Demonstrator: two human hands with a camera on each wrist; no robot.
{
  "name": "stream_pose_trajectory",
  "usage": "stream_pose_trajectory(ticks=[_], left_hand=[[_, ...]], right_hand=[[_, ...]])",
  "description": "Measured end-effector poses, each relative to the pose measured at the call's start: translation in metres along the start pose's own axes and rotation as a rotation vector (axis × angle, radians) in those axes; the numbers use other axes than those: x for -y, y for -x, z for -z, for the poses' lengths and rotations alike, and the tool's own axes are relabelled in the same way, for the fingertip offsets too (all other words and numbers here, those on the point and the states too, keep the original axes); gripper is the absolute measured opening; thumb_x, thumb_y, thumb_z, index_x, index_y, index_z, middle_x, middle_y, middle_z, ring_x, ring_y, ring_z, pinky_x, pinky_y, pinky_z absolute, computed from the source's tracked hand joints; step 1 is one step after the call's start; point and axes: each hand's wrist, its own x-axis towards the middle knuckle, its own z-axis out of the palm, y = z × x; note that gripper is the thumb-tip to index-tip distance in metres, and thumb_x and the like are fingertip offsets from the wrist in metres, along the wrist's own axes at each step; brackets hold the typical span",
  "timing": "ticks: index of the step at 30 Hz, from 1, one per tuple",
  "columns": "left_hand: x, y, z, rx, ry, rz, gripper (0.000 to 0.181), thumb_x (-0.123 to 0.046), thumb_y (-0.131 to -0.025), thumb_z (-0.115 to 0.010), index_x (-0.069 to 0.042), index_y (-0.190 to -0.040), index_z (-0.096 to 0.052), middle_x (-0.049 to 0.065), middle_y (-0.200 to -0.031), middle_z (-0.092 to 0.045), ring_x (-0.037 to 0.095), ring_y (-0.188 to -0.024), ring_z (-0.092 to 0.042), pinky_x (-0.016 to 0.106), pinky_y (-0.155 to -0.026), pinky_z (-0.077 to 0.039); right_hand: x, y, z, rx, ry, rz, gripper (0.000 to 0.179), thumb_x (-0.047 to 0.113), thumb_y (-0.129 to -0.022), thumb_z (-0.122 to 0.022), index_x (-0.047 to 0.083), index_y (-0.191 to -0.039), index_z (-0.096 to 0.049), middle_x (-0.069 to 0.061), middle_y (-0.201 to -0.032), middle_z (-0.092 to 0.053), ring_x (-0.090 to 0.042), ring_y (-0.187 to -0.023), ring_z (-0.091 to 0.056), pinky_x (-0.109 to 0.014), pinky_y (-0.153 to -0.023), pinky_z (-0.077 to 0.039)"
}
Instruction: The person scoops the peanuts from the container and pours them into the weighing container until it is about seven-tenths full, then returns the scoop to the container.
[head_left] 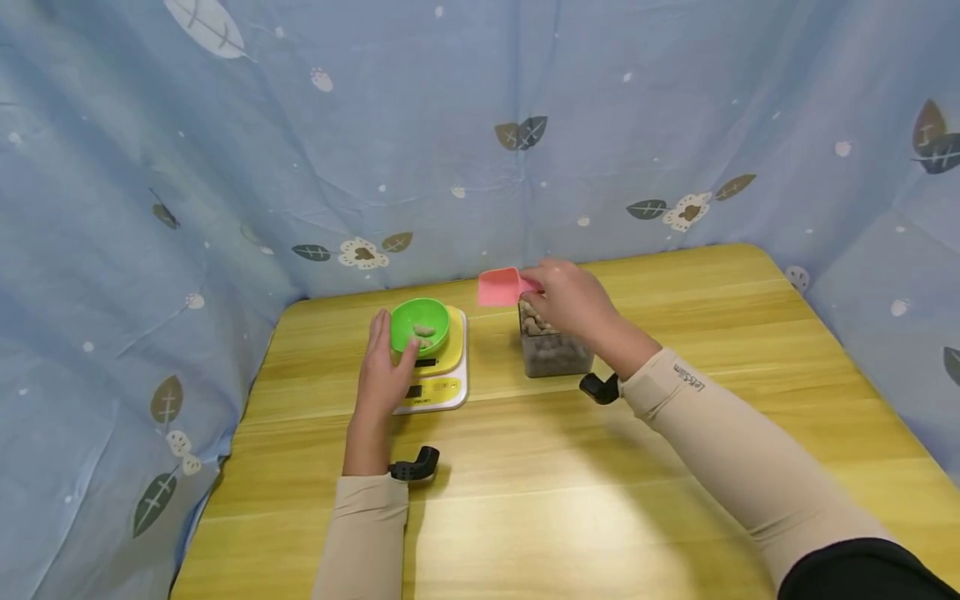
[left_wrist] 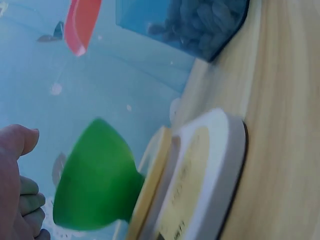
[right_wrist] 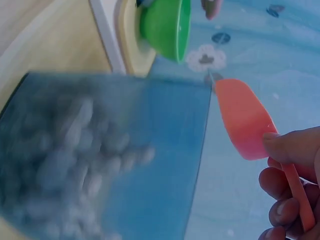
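Note:
A green bowl [head_left: 403,319] holds a few peanuts [head_left: 424,331] and stands on a yellow and white kitchen scale [head_left: 455,393]. Beside the bowl's left side is my left hand [head_left: 384,367], its thumb near the rim; in the left wrist view a gap shows between hand [left_wrist: 17,185] and bowl [left_wrist: 97,180]. My right hand [head_left: 573,304] grips the handle of a pink scoop [right_wrist: 247,117] above a clear container [head_left: 558,364] of peanuts. The scoop's bowl points left toward the scale. Whether it carries anything cannot be made out.
The wooden table [head_left: 510,475] ends at a blue patterned curtain [head_left: 450,150] behind and at the sides. The container stands right of the scale with a strip of table between them. Black wrist devices [head_left: 416,465] project from both wrists.

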Motion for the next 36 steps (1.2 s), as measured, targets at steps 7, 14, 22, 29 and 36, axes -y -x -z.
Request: stream_pose_trajectory(ticks=[7, 14, 22, 29, 36], left_hand=[[-0.029, -0.004, -0.007, 0.023, 0.020, -0.101, 0.079, -0.054, -0.100, -0.045, -0.015, -0.160, -0.011, -0.003, -0.166, -0.005, 0.021, -0.153, -0.006, 0.051, -0.122, -0.017], [-0.062, -0.011, -0.027, 0.087, 0.060, -0.203, 0.076, -0.053, -0.100, -0.046, -0.020, -0.160, -0.012, -0.009, -0.166, -0.005, 0.016, -0.153, -0.005, 0.053, -0.121, -0.017], [-0.088, -0.015, -0.061, 0.222, 0.099, -0.256, 0.072, -0.056, -0.100, -0.042, -0.026, -0.159, -0.013, -0.008, -0.166, -0.006, 0.018, -0.153, -0.008, 0.050, -0.122, -0.018], [-0.104, -0.016, -0.086, 0.311, 0.109, -0.263, 0.068, -0.049, -0.102, -0.044, -0.023, -0.159, -0.016, -0.012, -0.165, -0.007, 0.019, -0.152, -0.014, 0.050, -0.121, -0.021], [-0.110, -0.015, -0.099, 0.315, 0.093, -0.284, 0.074, -0.061, -0.101, -0.031, -0.019, -0.160, -0.017, -0.014, -0.165, -0.007, 0.018, -0.151, -0.016, 0.047, -0.121, -0.022]], right_hand=[[-0.027, 0.019, 0.018, -0.037, 0.032, 0.002, 0.035, 0.018, -0.091, -0.071, 0.008, -0.124, -0.069, -0.010, -0.111, -0.069, -0.027, -0.093, -0.065, -0.043, -0.076, -0.055], [-0.042, 0.032, 0.025, -0.019, 0.061, -0.004, 0.035, 0.017, -0.092, -0.070, 0.007, -0.125, -0.068, -0.010, -0.097, -0.065, -0.024, -0.077, -0.056, -0.038, -0.064, -0.047], [-0.054, 0.039, 0.022, -0.059, 0.137, 0.081, 0.029, 0.012, -0.089, -0.072, 0.007, -0.118, -0.072, -0.010, -0.090, -0.067, -0.024, -0.075, -0.060, -0.038, -0.062, -0.050], [-0.065, 0.037, 0.012, -0.153, 0.299, 0.233, 0.020, 0.009, -0.088, -0.072, 0.011, -0.108, -0.077, -0.007, -0.077, -0.065, -0.023, -0.064, -0.057, -0.037, -0.052, -0.044], [-0.068, 0.032, 0.007, -0.117, 0.483, 0.302, 0.029, 0.000, -0.085, -0.072, 0.017, -0.108, -0.078, -0.006, -0.094, -0.072, -0.026, -0.083, -0.065, -0.038, -0.056, -0.043]])
